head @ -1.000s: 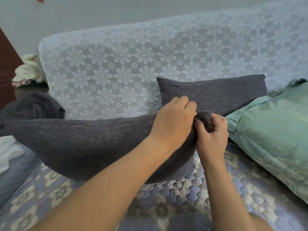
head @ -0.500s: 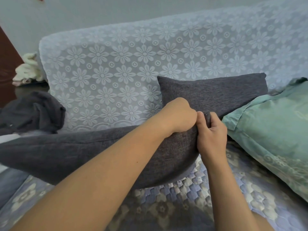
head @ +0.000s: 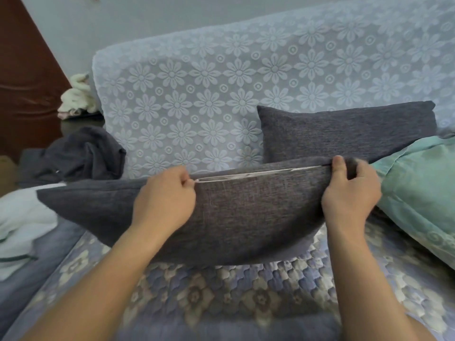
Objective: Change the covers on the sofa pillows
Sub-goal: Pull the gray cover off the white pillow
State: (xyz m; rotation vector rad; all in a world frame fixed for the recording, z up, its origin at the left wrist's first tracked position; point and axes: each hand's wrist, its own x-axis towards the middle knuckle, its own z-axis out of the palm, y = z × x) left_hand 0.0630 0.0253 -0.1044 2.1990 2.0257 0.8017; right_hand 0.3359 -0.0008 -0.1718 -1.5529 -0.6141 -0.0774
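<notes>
A dark grey pillow [head: 251,217] stands on its edge on the sofa seat in front of me. Along its top edge a zip [head: 258,174] lies partly open, with white filling showing through the gap. My left hand [head: 165,200] pinches the zip pull at the left end of the gap. My right hand [head: 349,190] grips the pillow's top right corner, thumb over the edge. A second dark grey pillow [head: 344,131] leans against the sofa back behind it.
A pale green pillow [head: 418,188] lies at the right. A crumpled dark grey cover [head: 81,153] sits at the left, with white fabric [head: 22,217] below it. The sofa back [head: 221,89] wears a floral lace throw; the seat [head: 221,291] has a patterned quilt.
My left hand has moved left along the pillow's top edge, away from my right hand, and the zip has opened between them. The view has shifted a little.
</notes>
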